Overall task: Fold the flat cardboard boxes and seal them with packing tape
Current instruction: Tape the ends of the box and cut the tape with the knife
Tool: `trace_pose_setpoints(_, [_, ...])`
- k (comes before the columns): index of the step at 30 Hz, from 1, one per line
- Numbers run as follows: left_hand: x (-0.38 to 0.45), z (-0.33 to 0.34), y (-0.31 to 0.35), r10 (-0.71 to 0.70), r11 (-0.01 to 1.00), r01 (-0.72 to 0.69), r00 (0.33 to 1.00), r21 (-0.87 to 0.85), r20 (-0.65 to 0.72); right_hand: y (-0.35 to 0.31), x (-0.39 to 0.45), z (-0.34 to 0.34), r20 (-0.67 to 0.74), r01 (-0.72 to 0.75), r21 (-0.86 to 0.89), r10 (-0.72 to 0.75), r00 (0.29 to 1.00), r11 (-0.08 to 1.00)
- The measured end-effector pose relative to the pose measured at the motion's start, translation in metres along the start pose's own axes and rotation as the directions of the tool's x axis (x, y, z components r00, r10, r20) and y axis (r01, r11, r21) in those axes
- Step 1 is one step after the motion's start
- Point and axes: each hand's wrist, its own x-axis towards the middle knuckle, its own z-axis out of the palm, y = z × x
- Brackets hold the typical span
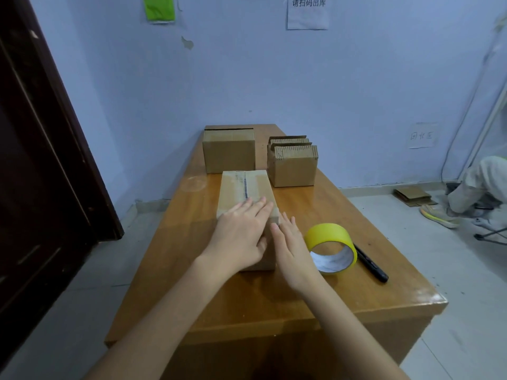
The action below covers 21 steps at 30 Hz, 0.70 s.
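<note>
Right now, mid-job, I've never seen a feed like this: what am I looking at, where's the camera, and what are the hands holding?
This is one wide-angle camera worn on a person's head, looking forward and down. No robot: two bare hands. The left hand lies flat on a taped box; the right hand lies open against the box's right side. Neither grips anything. On the table: a yellow tape roll, a black marker, a second closed box and a box of folded cardboard at the far end.
</note>
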Motion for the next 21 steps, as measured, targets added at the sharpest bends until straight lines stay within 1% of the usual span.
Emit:
trace_pose_setpoints(3, [0.0,0.0,0.0,0.005,1.0,-0.005,1.0,0.005,0.007,0.005,-0.001,0.001,0.031,-0.026,-0.074,0.028,0.999,0.997])
trace_pose_setpoints(6, [0.0,0.0,0.0,-0.002,1.0,0.002,1.0,-0.003,0.009,-0.002,0.001,-0.005,0.041,-0.037,-0.043,0.039,0.998,0.998])
trace_pose_setpoints(11, [0.001,-0.001,0.002,-0.01,1.0,0.01,1.0,-0.017,0.021,-0.012,0.001,-0.007,0.017,0.012,0.025,-0.013,1.0,1.0])
trace_pose_setpoints(14, [0.001,-0.002,0.003,-0.008,1.0,0.009,1.0,-0.017,0.015,-0.009,-0.003,-0.001,-0.012,0.031,-0.013,-0.031,0.999,0.999])
trace_pose_setpoints(17, [0.0,-0.001,0.003,-0.006,1.0,0.007,1.0,-0.01,0.014,-0.003,-0.005,0.0,-0.004,0.025,-0.045,-0.025,1.0,0.999])
trace_pose_setpoints(21, [0.0,-0.001,0.002,0.0,1.0,0.0,1.0,0.0,0.02,-0.022,0.001,-0.014,0.019,0.038,0.048,-0.039,0.999,0.998])
